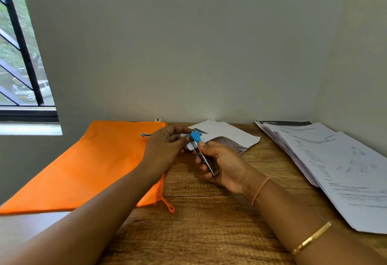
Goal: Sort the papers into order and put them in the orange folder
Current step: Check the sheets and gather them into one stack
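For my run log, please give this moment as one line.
right hand: grips stapler | left hand: pinches sheet at its blue tip | orange folder: flat on table | paper piles: outside folder

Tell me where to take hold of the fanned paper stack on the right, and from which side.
Probably at the near left edge of the paper stack, coming from the left over the table. The wall stands close on its right, and the sheets fan out leftward, so the grip can gather them there.
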The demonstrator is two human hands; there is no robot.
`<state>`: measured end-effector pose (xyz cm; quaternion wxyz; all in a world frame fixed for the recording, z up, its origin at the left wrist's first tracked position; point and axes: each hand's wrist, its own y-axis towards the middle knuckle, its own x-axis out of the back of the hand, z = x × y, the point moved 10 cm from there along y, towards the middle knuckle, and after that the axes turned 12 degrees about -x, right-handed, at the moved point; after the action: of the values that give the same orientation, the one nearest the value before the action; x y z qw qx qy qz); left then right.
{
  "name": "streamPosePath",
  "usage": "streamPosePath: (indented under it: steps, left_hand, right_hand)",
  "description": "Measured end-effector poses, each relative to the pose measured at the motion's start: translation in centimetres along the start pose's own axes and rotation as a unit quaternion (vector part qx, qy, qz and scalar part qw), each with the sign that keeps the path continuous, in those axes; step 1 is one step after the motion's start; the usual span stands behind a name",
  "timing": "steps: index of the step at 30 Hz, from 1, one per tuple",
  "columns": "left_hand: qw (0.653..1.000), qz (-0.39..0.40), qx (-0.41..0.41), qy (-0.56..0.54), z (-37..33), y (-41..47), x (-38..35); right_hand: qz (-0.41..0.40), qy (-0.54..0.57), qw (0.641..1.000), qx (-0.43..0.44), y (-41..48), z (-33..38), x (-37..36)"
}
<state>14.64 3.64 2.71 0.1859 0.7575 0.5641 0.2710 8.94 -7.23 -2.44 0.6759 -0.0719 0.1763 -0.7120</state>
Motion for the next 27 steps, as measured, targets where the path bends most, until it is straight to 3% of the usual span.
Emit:
streamPosePath:
  steps: [9,14,17,27]
  left_hand:
    - [0.996,-0.074,0.048,0.013,-0.2,-0.9,1.0]
    - [0.986,0.018,0.165,-0.014,1.8,-1.8,-0.8]
    - [0.970,0.033,0.199,-0.135,2.6,-2.1,-2.1]
    - [0.969,0.027,0.176,-0.168,2.7,-1.5,-2.0]
  right_hand:
    - [-0.017,0.005,1.000,0.006,-0.1,0.2,0.1]
    - [-0.015,0.000,1.000,0.011,-0.2,0.2,0.1]
    - [-0.012,-0.005,1.000,0.010,-0.2,0.2,0.0]
    - [-0.015,-0.039,0.999,0.027,-0.1,0.1,-0.6]
